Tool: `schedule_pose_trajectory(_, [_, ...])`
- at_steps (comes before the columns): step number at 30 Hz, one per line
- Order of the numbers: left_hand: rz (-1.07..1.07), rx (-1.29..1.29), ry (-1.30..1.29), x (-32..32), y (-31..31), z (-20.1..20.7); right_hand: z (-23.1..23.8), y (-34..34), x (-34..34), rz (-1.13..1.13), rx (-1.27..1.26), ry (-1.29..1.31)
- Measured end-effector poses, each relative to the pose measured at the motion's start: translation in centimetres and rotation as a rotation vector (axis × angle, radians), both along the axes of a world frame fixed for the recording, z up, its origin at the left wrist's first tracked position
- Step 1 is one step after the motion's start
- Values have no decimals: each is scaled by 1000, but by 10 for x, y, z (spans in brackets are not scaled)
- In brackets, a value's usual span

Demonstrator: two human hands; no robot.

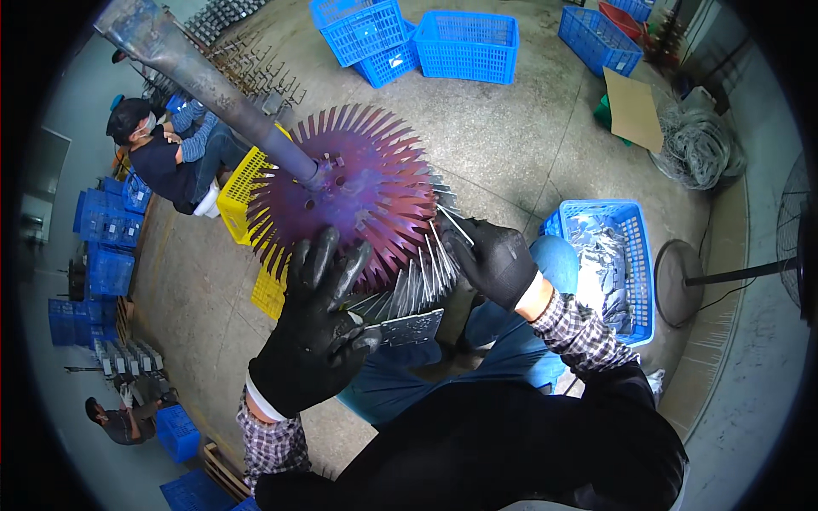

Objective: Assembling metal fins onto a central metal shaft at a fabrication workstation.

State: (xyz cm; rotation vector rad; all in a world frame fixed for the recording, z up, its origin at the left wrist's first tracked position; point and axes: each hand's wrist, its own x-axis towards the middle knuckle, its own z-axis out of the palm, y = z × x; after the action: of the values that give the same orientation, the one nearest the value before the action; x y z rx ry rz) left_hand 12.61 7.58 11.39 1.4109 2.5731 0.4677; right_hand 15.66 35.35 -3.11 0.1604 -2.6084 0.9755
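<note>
A round purple metal disc (371, 200) with toothed slots round its rim sits on a thick steel shaft (221, 98) slanting in from the upper left. Thin metal plates (423, 279) stand fanned out in the slots along its lower right edge. My right hand (496, 264), black-gloved, pinches a thin metal plate (457, 226) edge-on at the disc's right rim. In a black glove too, my left hand (307, 341) grips a small stack of flat metal plates (413, 328) low in its grasp. Its long fingers stretch over the disc's lower face.
On my right stands a blue crate (645, 264) full of loose metal plates, with a floor fan (677, 281) beyond it. Yellow crates (234, 200) are behind the disc. More blue crates (467, 47) lie farther off. A seated person (170, 153) is at the left.
</note>
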Motion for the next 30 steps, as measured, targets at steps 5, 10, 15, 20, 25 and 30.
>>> schedule_pose_trajectory(5, [-20,-4,10,-1,-2,-3,0,-1,1,0,35,17])
schedule_pose_trajectory(10, [-15,17,13,-1,-2,-5,-5,1,-2,30,109,42])
schedule_pose_trajectory(15, [-35,28,-2,-6,-1,-2,0,4,-5,58,190,-6])
schedule_pose_trajectory(20, [-28,2,-17,-5,-2,3,4,14,-12,182,272,-57])
schedule_pose_trajectory(25, [-20,123,-35,-1,0,3,5,36,-4,283,236,-118])
schedule_pose_trajectory(30, [294,527,-232,17,-4,-6,57,63,38,167,-130,-110])
